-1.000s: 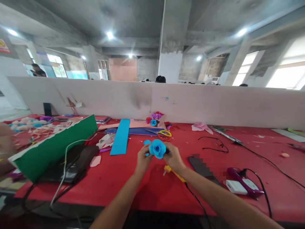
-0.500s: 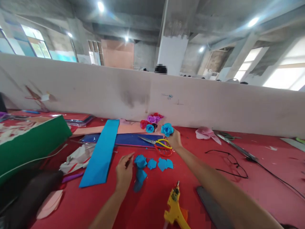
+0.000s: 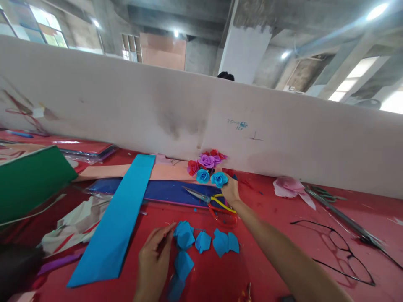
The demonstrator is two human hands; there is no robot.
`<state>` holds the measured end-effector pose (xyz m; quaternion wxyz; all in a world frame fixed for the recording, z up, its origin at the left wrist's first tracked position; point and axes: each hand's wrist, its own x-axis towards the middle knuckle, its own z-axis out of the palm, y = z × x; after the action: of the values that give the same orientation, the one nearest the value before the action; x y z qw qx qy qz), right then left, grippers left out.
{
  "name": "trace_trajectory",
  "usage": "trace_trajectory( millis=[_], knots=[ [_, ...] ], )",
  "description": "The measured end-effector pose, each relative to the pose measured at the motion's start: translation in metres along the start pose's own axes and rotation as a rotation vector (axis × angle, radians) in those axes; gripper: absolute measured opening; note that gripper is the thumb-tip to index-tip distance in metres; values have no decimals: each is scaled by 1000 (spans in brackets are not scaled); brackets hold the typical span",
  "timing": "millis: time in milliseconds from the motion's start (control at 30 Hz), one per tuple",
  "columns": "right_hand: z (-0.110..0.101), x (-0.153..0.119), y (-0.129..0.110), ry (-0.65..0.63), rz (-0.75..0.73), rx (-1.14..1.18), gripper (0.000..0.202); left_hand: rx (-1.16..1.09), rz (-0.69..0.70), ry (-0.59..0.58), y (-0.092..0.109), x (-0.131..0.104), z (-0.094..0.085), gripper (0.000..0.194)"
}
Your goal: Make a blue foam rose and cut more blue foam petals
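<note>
Head cam: the R hand is closed on a blue paper flower, w/ the bloom facing the cam; the stem is hid, so can't tell how the fingers hold it. The flower is up off the red table, right by a small bunch of red, purple + blue flowers near the pale wall. Can't tell if the two touch.

The L hand is part open, fingers bent, nothing seen in it. Its tips are v. close to some blue paper bits on the table; can't tell if they touch.

Scissors w/ yellow + red handles lie just below the bunch, blades on a dk blue sheet. A long blue strip goes over that sheet + a pink strip. On the R side are a pink paper bit & blk glasses. A green board is far L.
</note>
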<state>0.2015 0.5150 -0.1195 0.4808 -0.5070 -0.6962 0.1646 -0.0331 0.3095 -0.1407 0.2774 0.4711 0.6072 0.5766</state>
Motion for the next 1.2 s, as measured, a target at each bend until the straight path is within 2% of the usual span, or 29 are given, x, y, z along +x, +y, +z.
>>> trace_trajectory(
  millis=[367, 767, 900, 1033, 1100, 1200],
  knots=[
    [10, 34, 15, 0, -19, -50, 21, 54, -53, -14, -4, 0, -3, 33],
    [11, 34, 21, -103, -47, -151, 20, 104, -50, -73, -5, 2, -3, 31],
    [6, 32, 15, -143, -19, -221, 23, 86, -42, -66, -6, 2, -2, 32],
    [-3, 33, 1, -199, 52, -329, 36, 72, -41, -65, -8, 2, -2, 31],
    [-11, 36, -8, -237, 110, -400, 40, 62, -46, -61, -10, 3, -1, 32],
    [-29, 40, -24, -317, 189, -494, 34, 55, -46, -49, -12, 4, -1, 32]
  ],
)
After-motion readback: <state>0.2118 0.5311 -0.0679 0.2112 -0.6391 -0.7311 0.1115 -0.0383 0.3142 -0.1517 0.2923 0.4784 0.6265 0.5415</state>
